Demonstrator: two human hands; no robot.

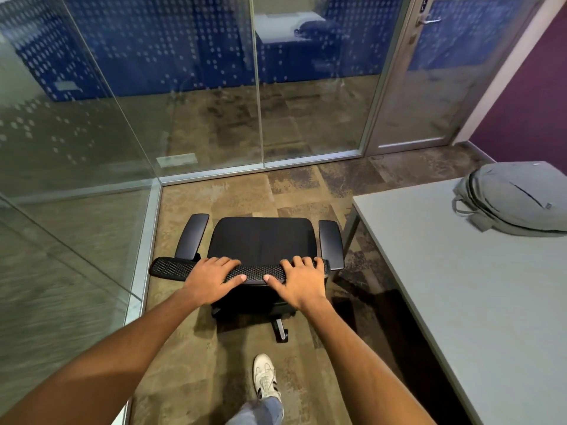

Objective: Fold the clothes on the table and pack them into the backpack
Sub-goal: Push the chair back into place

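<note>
While both hands, left hand (211, 276) and right hand (299, 279), grip the chair backrest (254, 271), folding hasn't begun; turning toward the table (445, 271) and backpack (515, 197) comes next.

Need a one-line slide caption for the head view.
Both hands, left and right, grip the office chair's backrest; grey backpack lies on the table.

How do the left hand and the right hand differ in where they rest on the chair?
The left hand grips the chair backrest near its middle, leaving bare mesh beyond it; the right hand grips close to the backrest's right end. The left sits farther from the table, the right nearer. Both curl fingers over the top edge, thumbs behind.
</note>
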